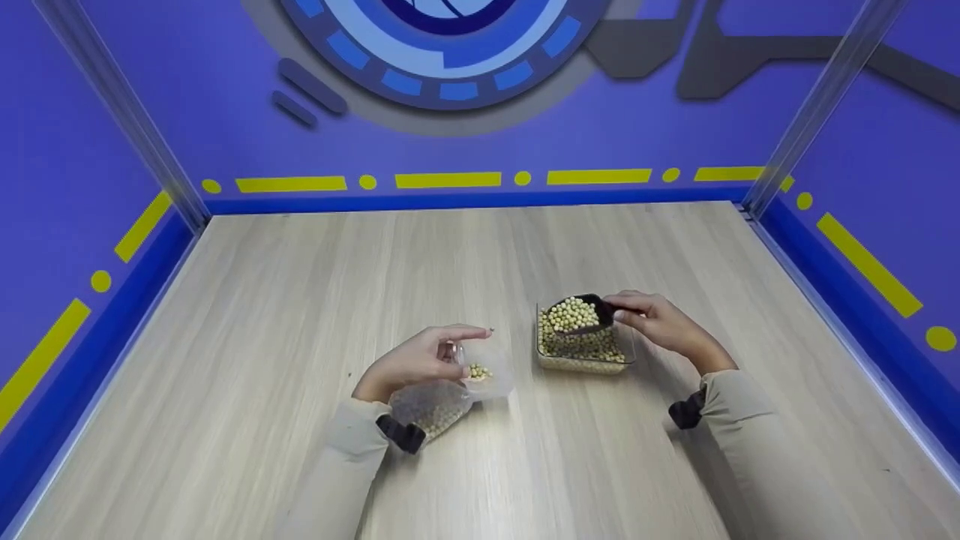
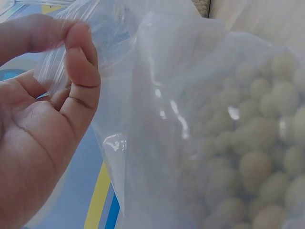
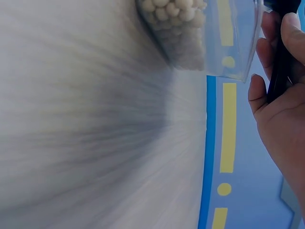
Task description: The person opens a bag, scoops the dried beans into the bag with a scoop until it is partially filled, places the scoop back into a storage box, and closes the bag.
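Observation:
My right hand (image 1: 660,324) grips the handle of a black scoop (image 1: 600,311) heaped with round pale beans (image 1: 573,314). The scoop is over a clear square container (image 1: 585,366) that holds more of these beans. In the right wrist view, the fingers wrap the dark handle (image 3: 280,67) beside the container wall. To the left, my left hand (image 1: 420,360) holds the top of a clear plastic zip bag (image 1: 431,405) by its edge. Its mouth faces the container, and beans show inside. The left wrist view has the fingers pinching the bag's ridged edge (image 2: 55,71), with beans bulging through the plastic (image 2: 257,167).
A light wood table (image 1: 300,285) lies under everything. Blue-violet panels (image 1: 465,150) with yellow marks rise at the back and both sides, joined by metal corner posts (image 1: 825,97). The container stands right of the bag with a strip of table between.

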Available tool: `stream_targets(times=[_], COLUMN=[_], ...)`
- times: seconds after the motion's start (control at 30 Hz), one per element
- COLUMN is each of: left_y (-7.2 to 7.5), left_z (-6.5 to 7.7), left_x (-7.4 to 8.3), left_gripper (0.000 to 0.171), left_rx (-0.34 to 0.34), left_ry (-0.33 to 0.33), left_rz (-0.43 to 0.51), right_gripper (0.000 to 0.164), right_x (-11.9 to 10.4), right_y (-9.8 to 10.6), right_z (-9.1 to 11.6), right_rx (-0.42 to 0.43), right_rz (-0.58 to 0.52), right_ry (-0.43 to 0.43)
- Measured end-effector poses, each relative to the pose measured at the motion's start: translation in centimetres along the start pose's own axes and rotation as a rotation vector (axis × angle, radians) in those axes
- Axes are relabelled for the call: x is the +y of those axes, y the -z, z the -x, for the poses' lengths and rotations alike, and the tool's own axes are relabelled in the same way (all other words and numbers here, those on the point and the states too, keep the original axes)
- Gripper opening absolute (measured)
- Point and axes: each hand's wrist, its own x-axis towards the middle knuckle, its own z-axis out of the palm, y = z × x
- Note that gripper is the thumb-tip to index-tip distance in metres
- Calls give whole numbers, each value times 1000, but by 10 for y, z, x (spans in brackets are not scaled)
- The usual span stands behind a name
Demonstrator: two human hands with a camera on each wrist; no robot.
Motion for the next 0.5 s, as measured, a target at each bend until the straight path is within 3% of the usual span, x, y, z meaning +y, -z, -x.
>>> stream_targets(times=[0.27,0.5], left_y=[-1,-2], left_z=[-3,-3], left_x=[2,4], left_gripper=[62,61], left_rx=[-4,-3], left_ry=[-3,-3], left_rz=[3,-6], right_gripper=[34,31], right_x=[-7,-12], right_y=[-4,-10], right_z=[-4,-9], right_rx=[-5,-16], right_rz=[11,-21], right_ry=[3,61])
